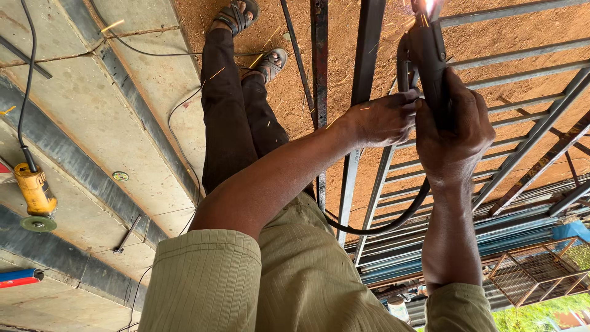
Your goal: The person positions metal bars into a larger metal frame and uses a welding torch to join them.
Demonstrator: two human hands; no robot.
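Standing over red dirt and concrete slabs. Wrapping right hand (453, 132) fingers tightly around a black welding holder (430, 58), sparking at its tip against the grey metal frame (522, 132). Pinching left hand (384, 117) fingertips on the holder's side. Lying apart at left: yellow grinder (34, 193).
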